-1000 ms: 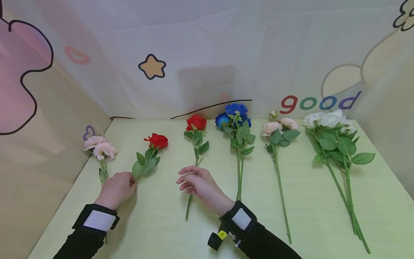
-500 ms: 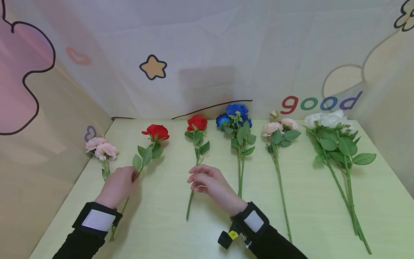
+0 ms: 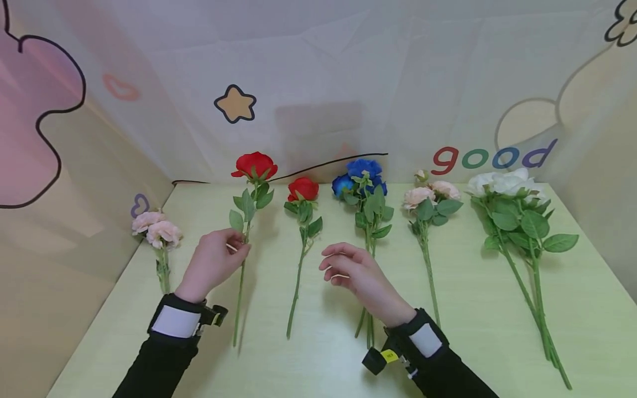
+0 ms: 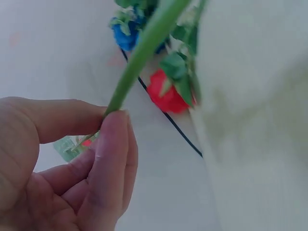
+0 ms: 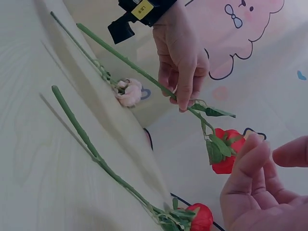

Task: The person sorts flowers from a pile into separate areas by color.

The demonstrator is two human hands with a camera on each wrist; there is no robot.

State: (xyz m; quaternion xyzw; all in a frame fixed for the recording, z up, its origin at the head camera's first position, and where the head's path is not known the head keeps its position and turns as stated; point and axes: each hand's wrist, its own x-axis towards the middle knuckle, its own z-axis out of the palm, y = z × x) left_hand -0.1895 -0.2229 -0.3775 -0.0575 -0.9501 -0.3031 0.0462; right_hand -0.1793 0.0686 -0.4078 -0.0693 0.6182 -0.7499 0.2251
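My left hand (image 3: 215,261) pinches the green stem of a red rose (image 3: 255,167) between thumb and fingers, just below its leaves. The rose is raised off the table, bloom up, stem end hanging down; in the left wrist view the stem (image 4: 139,55) crosses close to the camera. A second red rose (image 3: 303,189) lies on the table to the right of the held one. Over the stems of the blue flowers (image 3: 362,176) hovers my right hand (image 3: 359,279), fingers loosely bent, thumb apart from them in the right wrist view, nothing held.
Pink carnation-like flowers (image 3: 161,229) lie at the table's left edge. Pale pink roses (image 3: 427,194) and large white flowers (image 3: 507,183) lie to the right. A printed cloth (image 3: 318,72) stands behind the pale table (image 3: 164,370).
My left hand has lifted the red rose off the table and carried it right and away, standing it more upright. The right hand has drifted right, from the second rose toward the blue flowers.
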